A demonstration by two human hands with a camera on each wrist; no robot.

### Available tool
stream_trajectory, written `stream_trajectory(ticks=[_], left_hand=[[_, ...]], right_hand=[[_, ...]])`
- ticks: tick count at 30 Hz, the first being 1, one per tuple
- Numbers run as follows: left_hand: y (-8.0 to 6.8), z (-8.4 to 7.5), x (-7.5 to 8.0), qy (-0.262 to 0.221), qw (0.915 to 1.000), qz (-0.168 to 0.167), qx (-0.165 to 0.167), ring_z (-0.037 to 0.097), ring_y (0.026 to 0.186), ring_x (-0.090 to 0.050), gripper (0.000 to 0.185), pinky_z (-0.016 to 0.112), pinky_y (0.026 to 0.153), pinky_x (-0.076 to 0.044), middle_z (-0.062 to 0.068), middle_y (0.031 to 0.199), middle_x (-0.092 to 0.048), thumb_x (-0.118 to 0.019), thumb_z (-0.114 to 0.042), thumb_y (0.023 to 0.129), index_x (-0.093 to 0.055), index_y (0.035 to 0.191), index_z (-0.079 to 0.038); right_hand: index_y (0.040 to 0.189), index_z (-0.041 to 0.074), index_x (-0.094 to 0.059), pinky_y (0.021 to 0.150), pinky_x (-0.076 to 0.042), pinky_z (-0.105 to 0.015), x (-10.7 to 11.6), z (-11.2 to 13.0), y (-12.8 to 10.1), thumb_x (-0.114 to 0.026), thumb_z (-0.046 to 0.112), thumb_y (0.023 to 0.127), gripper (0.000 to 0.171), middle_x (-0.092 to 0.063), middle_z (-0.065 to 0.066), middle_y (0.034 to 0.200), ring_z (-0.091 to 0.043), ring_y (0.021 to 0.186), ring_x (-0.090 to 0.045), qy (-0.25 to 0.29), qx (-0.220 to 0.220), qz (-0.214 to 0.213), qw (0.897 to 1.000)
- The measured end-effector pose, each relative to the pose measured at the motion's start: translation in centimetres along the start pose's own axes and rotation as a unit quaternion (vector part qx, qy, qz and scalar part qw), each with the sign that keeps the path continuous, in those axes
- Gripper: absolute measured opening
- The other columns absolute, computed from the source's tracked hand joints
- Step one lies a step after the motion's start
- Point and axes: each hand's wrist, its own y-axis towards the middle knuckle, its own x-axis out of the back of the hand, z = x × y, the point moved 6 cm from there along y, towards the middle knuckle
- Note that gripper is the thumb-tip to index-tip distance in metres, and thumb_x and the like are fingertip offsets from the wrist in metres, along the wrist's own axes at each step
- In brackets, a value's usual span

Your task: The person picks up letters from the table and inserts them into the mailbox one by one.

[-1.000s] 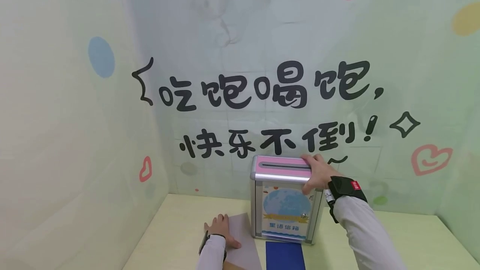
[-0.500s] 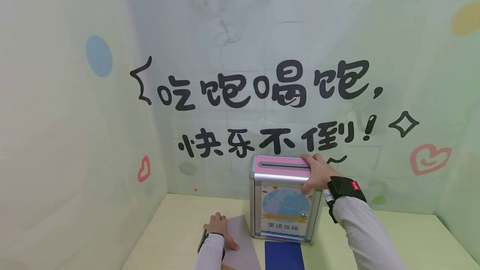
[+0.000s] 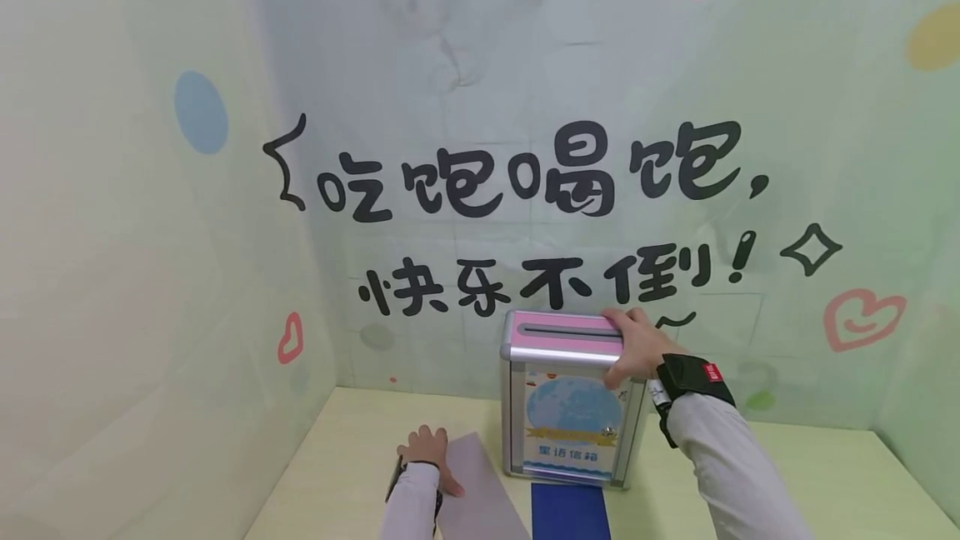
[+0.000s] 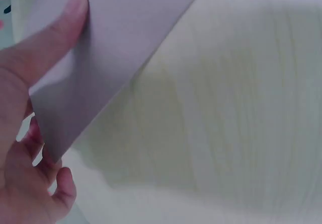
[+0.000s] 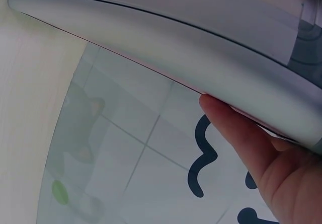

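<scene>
Paper lies between the thumb, above, and the curled fingers, beneath, of the left hand; we pinch it near one corner, and the sheet extends past the thumb tip. We judge it light, thin, fairly stiff and easily creased: we take hold at the edge, with light pressure. With the right hand we grip the box, thumb in front; its hidden fingers' spacing we cannot tell.
</scene>
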Motion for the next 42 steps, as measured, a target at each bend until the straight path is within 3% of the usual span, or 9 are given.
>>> stream_trajectory(ticks=[3, 7, 10, 14, 22, 29, 35, 42], left_hand=[[0.1, 0.7, 0.6, -0.04, 0.9991, 0.009, -0.01, 0.035, 0.083, -0.054, 0.06, 0.052, 0.069, -0.045, 0.014, 0.09, -0.053, -0.088, -0.032, 0.049, -0.06, 0.096, -0.009], [0.1, 2.0, 2.1, -0.108, 0.9935, 0.029, -0.018, 0.025, 0.072, -0.056, 0.038, 0.04, 0.062, -0.047, 0.008, 0.082, -0.059, -0.083, -0.013, 0.06, -0.062, 0.092, -0.008], [0.3, 3.0, 3.1, -0.148, 0.9878, 0.042, -0.025, 0.018, 0.065, -0.051, 0.025, 0.032, 0.057, -0.043, 0.005, 0.076, -0.06, -0.077, -0.006, 0.067, -0.062, 0.087, -0.007], [0.7, 4.1, 4.5, -0.185, 0.9803, 0.057, -0.037, 0.018, 0.064, -0.049, 0.016, 0.029, 0.056, -0.04, 0.007, 0.077, -0.06, -0.071, -0.003, 0.072, -0.061, 0.083, -0.006], [2.3, 6.1, 6.6, -0.25, 0.9633, 0.086, -0.049, 0.019, 0.066, -0.051, 0.011, 0.029, 0.055, -0.043, 0.007, 0.08, -0.059, -0.068, -0.003, 0.075, -0.06, 0.082, -0.006], [3.1, 6.8, 9.2, -0.247, 0.9643, 0.067, -0.069, 0.027, 0.084, -0.055, 0.017, 0.039, 0.071, -0.047, 0.02, 0.108, -0.056, -0.065, -0.006, 0.078, -0.059, 0.093, -0.003], [3.3, 7.3, 11.4, -0.261, 0.9618, 0.058, -0.06, 0.027, 0.084, -0.055, 0.015, 0.041, 0.072, -0.047, 0.015, 0.096, -0.059, -0.064, -0.006, 0.079, -0.059, 0.093, -0.003], [3.3, 7.3, 13.8, -0.262, 0.9599, 0.048, -0.087, 0.032, 0.089, -0.056, 0.023, 0.045, 0.077, -0.047, 0.021, 0.102, -0.059, -0.061, -0.008, 0.082, -0.059, 0.102, 0.003]], right_hand=[[0.135, 0.014, -0.034, 0.066, -0.045, -0.04, -0.1, 0.0, -0.1, -0.08, 0.019, 0.043, 0.103, -0.036, -0.016, 0.114, -0.032, 0.089, -0.047, 0.002, -0.001, 0.002, 1.0], [0.136, 0.013, -0.033, 0.066, -0.045, -0.039, -0.2, 0.0, -0.2, -0.08, 0.019, 0.043, 0.105, -0.036, -0.017, 0.116, -0.032, 0.088, -0.048, 0.004, -0.002, 0.006, 1.0], [0.137, 0.013, -0.032, 0.066, -0.045, -0.039, -0.2, 0.0, -0.2, -0.08, 0.019, 0.043, 0.106, -0.036, -0.017, 0.117, -0.032, 0.088, -0.048, 0.002, -0.001, 0.006, 1.0], [0.138, 0.012, -0.031, 0.067, -0.045, -0.04, -0.1, 0.1, -0.2, -0.08, 0.019, 0.043, 0.107, -0.036, -0.018, 0.118, -0.032, 0.088, -0.048, 0.0, -0.002, 0.003, 1.0], [0.137, 0.012, -0.032, 0.066, -0.045, -0.04, -0.3, 0.3, -0.5, -0.08, 0.02, 0.042, 0.107, -0.036, -0.018, 0.118, -0.032, 0.088, -0.049, 0.001, -0.005, 0.002, 1.0], [0.137, 0.012, -0.033, 0.066, -0.045, -0.04, -0.4, 0.3, -0.8, -0.08, 0.019, 0.043, 0.106, -0.036, -0.018, 0.116, -0.032, 0.088, -0.048, 0.003, -0.007, -0.003, 1.0], [0.137, 0.013, -0.032, 0.065, -0.045, -0.038, -0.5, 0.3, -0.8, -0.08, 0.018, 0.042, 0.106, -0.036, -0.017, 0.115, -0.032, 0.088, -0.048, 0.01, -0.005, 0.004, 1.0], [0.137, 0.013, -0.032, 0.066, -0.045, -0.039, -0.4, 0.4, -0.8, -0.08, 0.018, 0.043, 0.106, -0.035, -0.018, 0.117, -0.033, 0.088, -0.048, 0.012, -0.006, 0.004, 1.0]])
